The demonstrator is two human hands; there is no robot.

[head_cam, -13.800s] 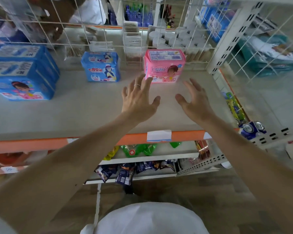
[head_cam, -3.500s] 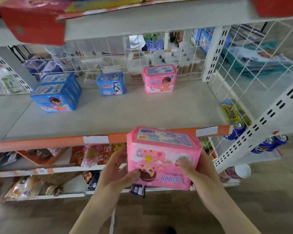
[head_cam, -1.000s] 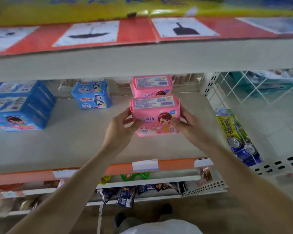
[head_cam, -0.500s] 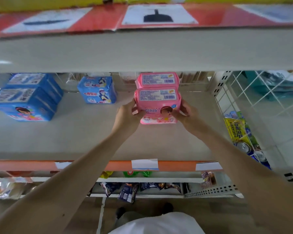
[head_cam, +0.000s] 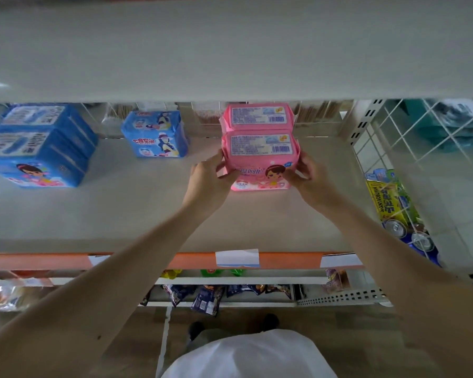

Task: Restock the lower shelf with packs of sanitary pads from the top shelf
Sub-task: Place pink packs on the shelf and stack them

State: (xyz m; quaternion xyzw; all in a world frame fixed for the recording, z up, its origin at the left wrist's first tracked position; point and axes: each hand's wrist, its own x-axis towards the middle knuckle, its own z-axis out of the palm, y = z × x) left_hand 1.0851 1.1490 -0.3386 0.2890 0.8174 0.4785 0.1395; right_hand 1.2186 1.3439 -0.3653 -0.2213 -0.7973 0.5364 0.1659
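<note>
Both hands, left hand (head_cam: 210,175) and right hand (head_cam: 306,177), grip the front pink pack (head_cam: 260,159) by its sides. Directly behind, a second pink pack (head_cam: 257,117) is half hidden. Label print is unreadable.

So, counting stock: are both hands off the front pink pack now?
No: the left hand and right hand each grip a side of the front pink pack.

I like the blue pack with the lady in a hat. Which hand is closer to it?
Left. The left hand is just right of the small blue pack; the right hand is further right.
</note>
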